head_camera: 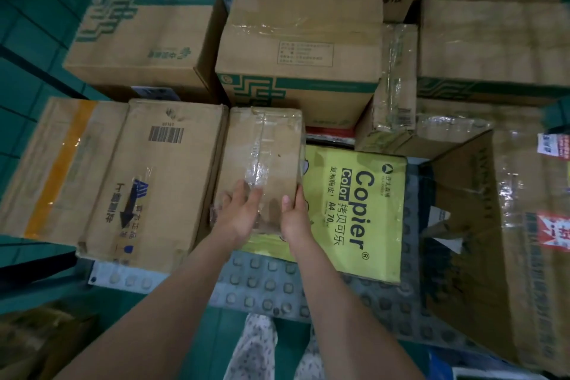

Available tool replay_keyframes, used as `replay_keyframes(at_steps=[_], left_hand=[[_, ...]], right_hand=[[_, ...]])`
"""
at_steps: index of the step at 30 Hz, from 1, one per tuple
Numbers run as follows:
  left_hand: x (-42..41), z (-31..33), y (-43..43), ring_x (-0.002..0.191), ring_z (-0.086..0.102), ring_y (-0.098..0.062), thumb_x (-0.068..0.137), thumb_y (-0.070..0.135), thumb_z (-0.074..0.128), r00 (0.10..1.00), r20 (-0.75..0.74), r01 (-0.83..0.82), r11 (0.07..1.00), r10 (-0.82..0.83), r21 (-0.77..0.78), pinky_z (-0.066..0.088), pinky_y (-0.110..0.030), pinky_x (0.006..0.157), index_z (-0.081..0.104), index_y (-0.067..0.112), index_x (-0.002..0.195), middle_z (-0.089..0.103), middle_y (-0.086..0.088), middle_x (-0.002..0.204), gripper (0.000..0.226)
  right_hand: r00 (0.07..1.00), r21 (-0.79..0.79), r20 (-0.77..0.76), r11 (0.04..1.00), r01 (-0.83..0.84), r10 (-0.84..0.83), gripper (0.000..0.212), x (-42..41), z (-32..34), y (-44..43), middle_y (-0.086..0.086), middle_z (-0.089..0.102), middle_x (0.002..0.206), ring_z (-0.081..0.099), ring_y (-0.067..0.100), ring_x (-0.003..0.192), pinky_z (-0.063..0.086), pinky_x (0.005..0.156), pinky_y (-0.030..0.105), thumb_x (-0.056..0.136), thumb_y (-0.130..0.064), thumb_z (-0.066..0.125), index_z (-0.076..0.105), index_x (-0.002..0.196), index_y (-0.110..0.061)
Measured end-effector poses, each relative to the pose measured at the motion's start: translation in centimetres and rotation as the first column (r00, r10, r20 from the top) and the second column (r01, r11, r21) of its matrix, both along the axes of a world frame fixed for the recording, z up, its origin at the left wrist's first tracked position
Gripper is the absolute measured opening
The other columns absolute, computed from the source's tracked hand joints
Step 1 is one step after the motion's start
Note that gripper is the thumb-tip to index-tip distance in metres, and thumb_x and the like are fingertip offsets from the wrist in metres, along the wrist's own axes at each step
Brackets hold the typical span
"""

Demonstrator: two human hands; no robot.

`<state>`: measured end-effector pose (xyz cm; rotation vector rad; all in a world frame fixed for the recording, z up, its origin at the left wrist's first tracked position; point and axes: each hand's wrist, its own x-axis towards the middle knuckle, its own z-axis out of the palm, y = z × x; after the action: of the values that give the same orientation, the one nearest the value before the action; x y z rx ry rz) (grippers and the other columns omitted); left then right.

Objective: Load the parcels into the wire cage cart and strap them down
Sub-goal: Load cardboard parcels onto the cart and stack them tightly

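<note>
A small taped cardboard parcel (262,157) stands in the middle of the stack, partly over a yellow copier paper box (357,213). My left hand (239,210) lies on the parcel's near face, fingers spread over the clear tape. My right hand (293,213) holds its near right corner, thumb on the front and fingers round the side. A larger barcode box (151,176) sits tight against the parcel's left side. No strap and no cage wires are visible.
Cardboard boxes with green print (296,49) crowd the back and left (145,40). A big opened carton (481,234) leans at the right. A grey studded mat (262,284) shows below the boxes, with green floor tiles (27,37) at the left.
</note>
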<state>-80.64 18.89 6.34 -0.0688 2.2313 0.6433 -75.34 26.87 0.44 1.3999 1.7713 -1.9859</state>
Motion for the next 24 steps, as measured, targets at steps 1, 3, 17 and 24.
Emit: replay_keyframes(at_steps=[1, 3, 17, 24], left_hand=[[-0.1, 0.4, -0.1, 0.145, 0.010, -0.021, 0.085, 0.068, 0.024, 1.000, -0.017, -0.005, 0.999, 0.006, 0.036, 0.011, -0.042, 0.117, 0.023, 0.025, 0.149, 0.018, -0.008, 0.156, 0.076], [0.2, 1.5, -0.5, 0.145, 0.014, -0.018, 0.095, 0.056, 0.026, 1.000, -0.010, -0.011, 0.999, 0.012, 0.053, 0.011, -0.037, 0.117, 0.018, 0.027, 0.150, 0.015, 0.000, 0.158, 0.063], [5.8, 11.6, -0.3, 0.132, 0.038, -0.024, 0.100, 0.029, 0.036, 0.998, 0.044, -0.052, 0.992, 0.048, 0.111, 0.029, -0.027, 0.102, 0.040, 0.008, 0.139, 0.041, -0.010, 0.144, 0.045], [9.7, 18.3, 0.6, 0.093, 0.043, -0.015, 0.102, 0.018, 0.030, 0.993, 0.069, 0.076, 0.974, -0.092, 0.214, 0.029, -0.024, 0.071, 0.057, 0.007, 0.101, 0.045, -0.008, 0.115, 0.029]], right_hand=[[0.997, 0.008, 0.055, 0.998, -0.063, 0.062, 0.051, 0.1, -0.1, 0.0, 0.009, 0.031, 0.150, 0.037, 0.030, 0.134, 0.034, 0.106, 0.038, 0.103, -0.026, 0.033, 0.016, 0.151, -0.020], [0.980, -0.021, 0.159, 0.993, -0.114, 0.116, 0.052, 0.2, 1.1, 0.6, 0.008, 0.029, 0.152, 0.038, 0.030, 0.133, 0.039, 0.100, 0.037, 0.104, -0.032, 0.024, 0.008, 0.152, -0.023], [0.982, -0.169, 0.188, 0.985, 0.020, 0.013, 0.030, 8.3, 13.1, 1.8, 0.007, 0.059, 0.108, 0.059, 0.020, 0.079, 0.042, 0.101, 0.052, 0.104, -0.032, 0.021, 0.045, 0.118, -0.021], [0.945, -0.179, 0.230, 0.944, 0.277, -0.233, 0.046, 13.7, 18.7, 1.4, 0.010, 0.054, 0.130, 0.056, 0.027, 0.101, 0.044, 0.080, 0.036, 0.102, -0.038, 0.026, 0.036, 0.142, -0.018]])
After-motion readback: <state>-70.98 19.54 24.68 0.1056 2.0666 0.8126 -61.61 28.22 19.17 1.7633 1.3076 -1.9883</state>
